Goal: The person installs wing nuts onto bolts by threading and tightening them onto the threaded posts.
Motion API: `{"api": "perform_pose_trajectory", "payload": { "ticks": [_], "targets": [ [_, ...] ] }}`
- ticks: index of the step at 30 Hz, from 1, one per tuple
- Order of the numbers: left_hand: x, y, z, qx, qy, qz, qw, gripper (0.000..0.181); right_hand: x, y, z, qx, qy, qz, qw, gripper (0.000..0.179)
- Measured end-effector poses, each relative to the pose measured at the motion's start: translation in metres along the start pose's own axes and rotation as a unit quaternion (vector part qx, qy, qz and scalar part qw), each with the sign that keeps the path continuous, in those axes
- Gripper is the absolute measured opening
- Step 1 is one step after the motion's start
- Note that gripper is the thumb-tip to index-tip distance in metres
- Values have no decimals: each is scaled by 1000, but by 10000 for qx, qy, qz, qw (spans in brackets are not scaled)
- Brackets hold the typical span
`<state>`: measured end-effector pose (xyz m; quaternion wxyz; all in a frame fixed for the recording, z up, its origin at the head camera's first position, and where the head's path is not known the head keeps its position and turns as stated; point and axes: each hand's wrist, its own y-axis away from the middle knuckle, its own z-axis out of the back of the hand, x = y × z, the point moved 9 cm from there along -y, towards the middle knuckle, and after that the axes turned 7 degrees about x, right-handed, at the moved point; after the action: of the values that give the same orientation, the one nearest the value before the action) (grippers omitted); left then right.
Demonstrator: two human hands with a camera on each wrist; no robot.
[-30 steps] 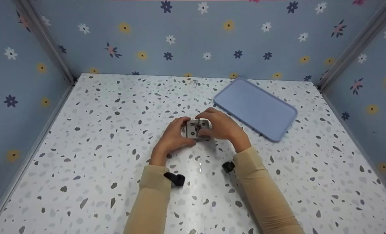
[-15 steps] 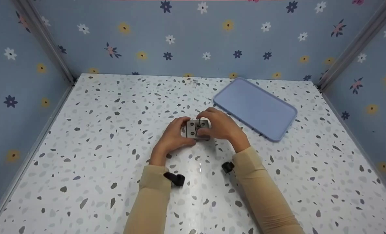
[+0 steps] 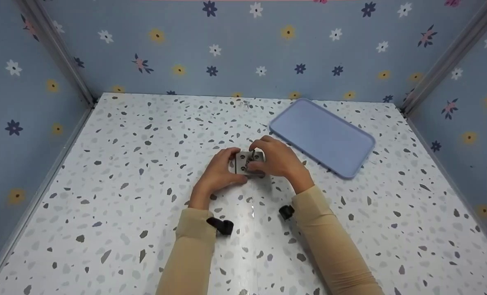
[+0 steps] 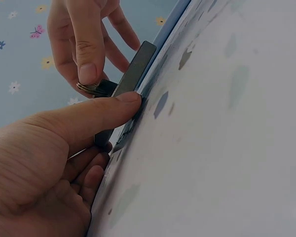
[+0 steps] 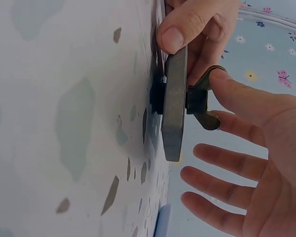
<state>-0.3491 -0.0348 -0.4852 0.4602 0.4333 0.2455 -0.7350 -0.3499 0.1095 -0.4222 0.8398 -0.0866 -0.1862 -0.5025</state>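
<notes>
A small grey metal plate (image 3: 239, 163) with several holes lies at mid-table, near the tabletop. My left hand (image 3: 218, 170) grips it from the left, fingers at the far edge and thumb at the near edge. From the plate's upper face rises a dark brass-coloured wing nut (image 5: 198, 101), two wings spread outward. My right hand (image 3: 283, 157) pinches its wings between thumb and index finger; the other fingers are spread loosely in the right wrist view. Beneath the plate, a dark part (image 5: 158, 97) shows against the table side. The right thumb partly covers the plate in the head view.
A shallow blue tray (image 3: 323, 137) lies at an angle behind and right of my right hand. Flower-patterned panels (image 3: 243, 49) wall the speckled white table (image 3: 116, 184) at the back and both sides. Black wrist mounts (image 3: 226, 226) stick out from both sleeves.
The wing nut has turned slightly clockwise as seen from above. My right thumb has shifted a little left and the index fingertip a little right. My left hand and the plate stay put.
</notes>
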Motion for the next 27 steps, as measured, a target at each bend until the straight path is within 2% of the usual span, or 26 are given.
{"api": "perform_pose_trajectory", "payload": {
  "ticks": [27],
  "targets": [
    [0, -1, 0, 29, -16, 7, 10000, 93, 1, 1, 2, -242, 243, -267, 9991, 45]
  ]
}}
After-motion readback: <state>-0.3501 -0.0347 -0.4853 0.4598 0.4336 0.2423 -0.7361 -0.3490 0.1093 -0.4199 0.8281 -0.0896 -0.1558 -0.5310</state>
